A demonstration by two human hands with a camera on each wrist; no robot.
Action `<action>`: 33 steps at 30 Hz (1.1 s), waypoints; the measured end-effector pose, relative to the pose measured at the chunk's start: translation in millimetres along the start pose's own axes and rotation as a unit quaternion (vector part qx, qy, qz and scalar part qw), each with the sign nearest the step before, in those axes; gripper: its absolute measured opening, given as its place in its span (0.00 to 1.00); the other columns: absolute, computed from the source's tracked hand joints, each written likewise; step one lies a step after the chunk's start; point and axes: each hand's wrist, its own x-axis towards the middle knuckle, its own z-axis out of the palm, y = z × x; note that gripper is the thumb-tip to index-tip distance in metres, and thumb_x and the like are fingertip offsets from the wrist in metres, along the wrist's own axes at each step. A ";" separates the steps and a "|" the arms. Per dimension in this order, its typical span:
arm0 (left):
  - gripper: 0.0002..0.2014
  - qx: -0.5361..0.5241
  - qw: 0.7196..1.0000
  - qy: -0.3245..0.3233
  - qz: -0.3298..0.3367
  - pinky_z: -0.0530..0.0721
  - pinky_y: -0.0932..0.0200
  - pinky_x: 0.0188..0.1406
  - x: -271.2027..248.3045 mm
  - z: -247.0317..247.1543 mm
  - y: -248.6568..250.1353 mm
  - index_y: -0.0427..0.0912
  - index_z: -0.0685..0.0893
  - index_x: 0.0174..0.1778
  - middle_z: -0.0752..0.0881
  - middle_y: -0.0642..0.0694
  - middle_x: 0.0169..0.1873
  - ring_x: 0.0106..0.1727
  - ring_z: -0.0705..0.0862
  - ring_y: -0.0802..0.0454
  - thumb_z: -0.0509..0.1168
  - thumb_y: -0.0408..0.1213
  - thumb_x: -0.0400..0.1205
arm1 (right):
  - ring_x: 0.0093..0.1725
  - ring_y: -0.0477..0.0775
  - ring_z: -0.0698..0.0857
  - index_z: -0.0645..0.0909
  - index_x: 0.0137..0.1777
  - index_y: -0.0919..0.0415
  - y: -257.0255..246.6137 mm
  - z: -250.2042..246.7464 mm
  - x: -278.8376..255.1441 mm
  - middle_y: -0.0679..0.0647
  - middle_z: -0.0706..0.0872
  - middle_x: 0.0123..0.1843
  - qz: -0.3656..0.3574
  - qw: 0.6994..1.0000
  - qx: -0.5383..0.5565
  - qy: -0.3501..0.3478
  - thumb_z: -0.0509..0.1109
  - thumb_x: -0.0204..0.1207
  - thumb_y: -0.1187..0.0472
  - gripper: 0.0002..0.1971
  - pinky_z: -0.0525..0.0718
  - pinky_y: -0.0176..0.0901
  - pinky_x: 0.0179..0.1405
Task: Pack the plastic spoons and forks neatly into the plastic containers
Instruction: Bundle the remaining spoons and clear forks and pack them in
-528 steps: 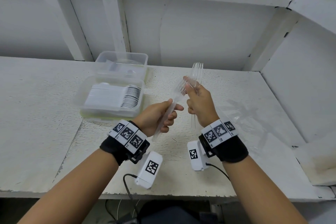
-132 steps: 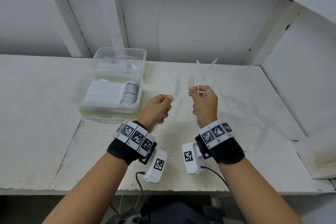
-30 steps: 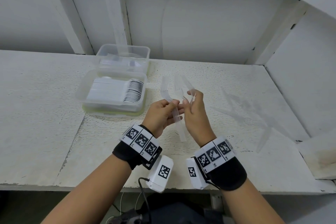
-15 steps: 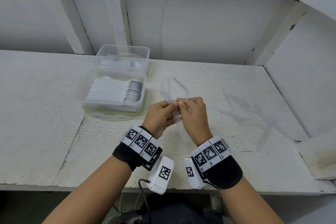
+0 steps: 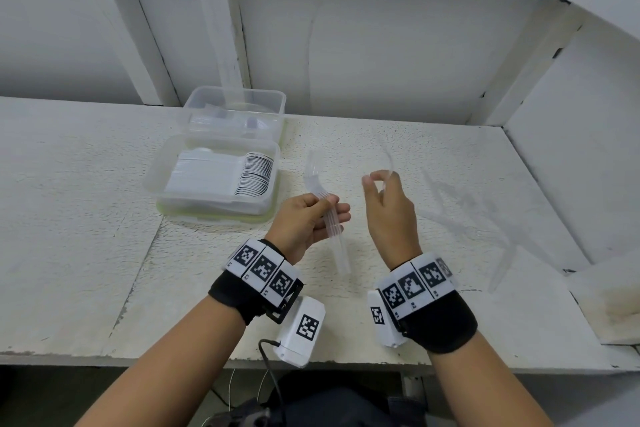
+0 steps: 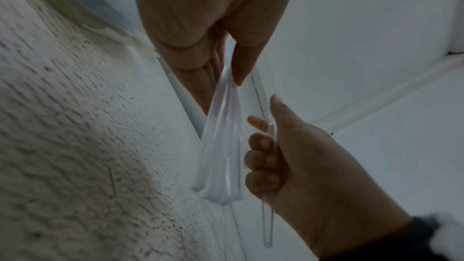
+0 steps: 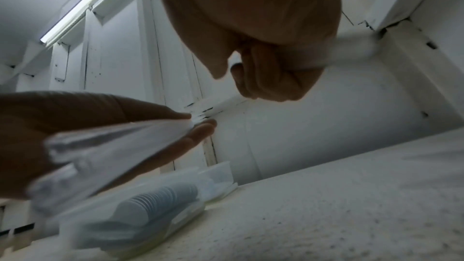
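- Two hands raised above the bench, held apart from each other, in front of the containers.
- Left hand gripping a bundle of clear forks by the handles, thumb pressing them against the fingers; tines pointing up and away toward the back wall, handle ends hanging down below the palm.
- Right hand pinching a single clear utensil between thumb and forefinger, remaining fingers curled round its handle in the left wrist view; whether fork or spoon, too transparent to tell.
- Single utensil sitting to the right of the bundle, not touching it.
- Near container lying on the bench to the left of the left hand, just beyond it, packed with a tidy row of white spoons, bowls overlapping on the right side.
- Far container standing directly behind the near one, against the wall, holding some clear pieces, too faint to name.
- More clear utensils lying scattered on the bench to the right of the right hand, well apart from the containers.
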 end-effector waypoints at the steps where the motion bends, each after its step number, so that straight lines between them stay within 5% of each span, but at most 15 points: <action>1: 0.05 -0.006 1.000 0.003 -0.001 0.89 0.58 0.43 0.2 -0.6 0.2 0.34 0.81 0.48 0.89 0.40 0.43 0.40 0.90 0.52 0.62 0.32 0.83 | 0.36 0.46 0.76 0.70 0.67 0.56 -0.2 -1.8 -0.8 0.44 0.77 0.36 0.014 1.000 -0.010 -0.020 0.51 0.84 0.45 0.20 0.73 0.42 0.43; 5: 0.05 -0.012 1.000 0.010 0.002 0.89 0.57 0.44 -0.8 0.3 -0.4 0.35 0.82 0.48 0.89 0.41 0.43 0.40 0.90 0.53 0.63 0.32 0.83 | 0.48 0.48 0.77 0.68 0.73 0.51 6.7 1.9 -0.5 0.47 0.78 0.48 0.011 0.999 0.004 -0.031 0.49 0.86 0.52 0.18 0.72 0.42 0.48; 9: 0.04 -0.018 1.000 0.017 0.011 0.88 0.56 0.46 -0.6 2.9 -0.7 0.36 0.82 0.48 0.89 0.42 0.42 0.41 0.90 0.53 0.64 0.33 0.82 | 0.42 0.48 0.78 0.79 0.63 0.53 14.8 9.4 1.3 0.53 0.81 0.44 -0.031 0.999 0.001 0.035 0.61 0.82 0.62 0.13 0.72 0.28 0.38; 13: 0.04 -0.022 1.000 0.012 0.012 0.87 0.55 0.48 -1.0 4.4 -0.2 0.36 0.83 0.47 0.90 0.42 0.41 0.42 0.90 0.53 0.63 0.32 0.82 | 0.45 0.47 0.80 0.86 0.56 0.57 12.1 15.2 0.6 0.55 0.83 0.48 -0.048 0.997 -0.004 0.057 0.67 0.79 0.61 0.09 0.73 0.24 0.41; 16: 0.06 -0.014 1.000 0.000 0.018 0.89 0.58 0.43 -2.5 5.9 -1.2 0.38 0.83 0.42 0.90 0.46 0.36 0.40 0.89 0.52 0.63 0.32 0.83 | 0.52 0.51 0.82 0.87 0.56 0.55 7.4 21.9 -2.4 0.55 0.82 0.51 -0.056 0.998 -0.003 0.035 0.69 0.77 0.59 0.10 0.80 0.40 0.50; 20: 0.09 -0.004 1.000 0.014 0.020 0.87 0.62 0.34 -3.1 3.8 -1.4 0.38 0.82 0.36 0.86 0.41 0.35 0.34 0.87 0.53 0.63 0.31 0.83 | 0.59 0.51 0.76 0.86 0.58 0.57 4.3 25.6 -0.1 0.50 0.74 0.52 -0.058 0.998 0.017 -0.018 0.66 0.78 0.63 0.12 0.71 0.24 0.51; 24: 0.10 -0.011 1.000 0.000 0.016 0.85 0.64 0.30 -3.6 2.6 1.4 0.37 0.81 0.35 0.87 0.46 0.27 0.29 0.86 0.56 0.62 0.31 0.83 | 0.62 0.50 0.74 0.85 0.61 0.60 0.5 26.6 2.2 0.49 0.71 0.54 -0.034 0.993 0.090 -0.074 0.63 0.80 0.66 0.13 0.71 0.21 0.53; 28: 0.07 -0.025 1.000 -0.007 0.002 0.85 0.65 0.30 1.5 -0.1 7.0 0.34 0.83 0.39 0.88 0.42 0.32 0.31 0.88 0.54 0.63 0.31 0.82 | 0.57 0.43 0.71 0.82 0.64 0.57 -2.5 23.5 4.1 0.50 0.69 0.56 -0.026 0.988 0.106 -0.106 0.59 0.81 0.67 0.16 0.69 0.13 0.50; 33: 0.05 -0.044 0.998 0.032 0.027 0.88 0.62 0.36 9.1 1.3 14.1 0.36 0.81 0.41 0.89 0.42 0.38 0.37 0.89 0.53 0.64 0.32 0.82 | 0.67 0.51 0.69 0.68 0.76 0.47 -1.1 17.6 3.4 0.48 0.67 0.62 -0.067 0.989 0.017 -0.133 0.60 0.82 0.59 0.22 0.69 0.40 0.69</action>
